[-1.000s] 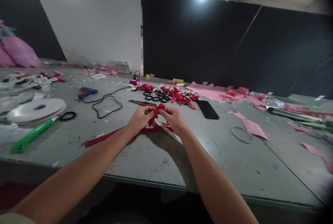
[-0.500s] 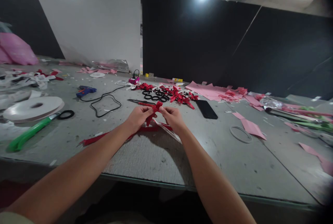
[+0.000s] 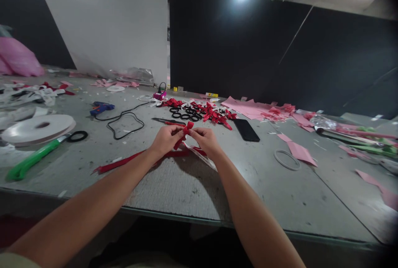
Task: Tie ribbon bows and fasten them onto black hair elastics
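Observation:
A small red ribbon bow (image 3: 188,128) is pinched between my two hands above the middle of the table. My left hand (image 3: 166,138) is closed on its left side, thumb and forefinger together. On the other side my right hand (image 3: 205,138) grips it the same way. White printed ribbon (image 3: 200,157) trails below the right hand toward the wrist. A length of red ribbon (image 3: 120,164) lies on the table, running under my left forearm. Just behind the left hand rest scissors (image 3: 169,122) with red on them.
Behind my hands lie a pile of red and white bows (image 3: 214,112), black rings (image 3: 185,116) and a phone (image 3: 246,130). To the left are a glue gun (image 3: 103,108), its black cord (image 3: 126,123), a white ribbon spool (image 3: 59,126) and a green-handled tool (image 3: 35,160). Pink paper (image 3: 301,153) lies right.
The loop at the top of the red bow looks smaller and more drawn together. My hands have stayed in nearly the same place, still pinching it.

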A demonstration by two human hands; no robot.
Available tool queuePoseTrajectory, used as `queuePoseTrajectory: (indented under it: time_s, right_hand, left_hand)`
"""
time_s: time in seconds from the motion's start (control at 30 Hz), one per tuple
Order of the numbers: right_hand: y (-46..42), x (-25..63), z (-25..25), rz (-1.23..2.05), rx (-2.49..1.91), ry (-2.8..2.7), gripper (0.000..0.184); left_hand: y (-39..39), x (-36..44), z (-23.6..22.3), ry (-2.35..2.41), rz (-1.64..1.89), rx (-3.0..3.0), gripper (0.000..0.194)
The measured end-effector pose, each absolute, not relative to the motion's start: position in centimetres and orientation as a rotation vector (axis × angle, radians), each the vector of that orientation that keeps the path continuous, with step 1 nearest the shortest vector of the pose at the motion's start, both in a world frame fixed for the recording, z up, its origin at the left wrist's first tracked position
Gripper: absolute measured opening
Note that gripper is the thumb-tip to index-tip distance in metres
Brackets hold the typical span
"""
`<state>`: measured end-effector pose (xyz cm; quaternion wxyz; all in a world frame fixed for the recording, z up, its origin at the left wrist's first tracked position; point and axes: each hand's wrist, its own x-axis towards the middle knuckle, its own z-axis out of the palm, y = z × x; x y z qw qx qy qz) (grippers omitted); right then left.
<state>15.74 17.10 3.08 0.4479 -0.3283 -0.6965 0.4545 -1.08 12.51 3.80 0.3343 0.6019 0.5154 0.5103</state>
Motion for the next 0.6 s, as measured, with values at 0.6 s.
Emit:
queuePoseTrajectory:
  time_s: [0.6]
  right_hand:
    - [17.1,17.2,4.3,1.239,-0.856,-1.721,0.038]
  left_hand:
    - [12.8,-1.4,3.7,1.484,1.37,1.652,0.029]
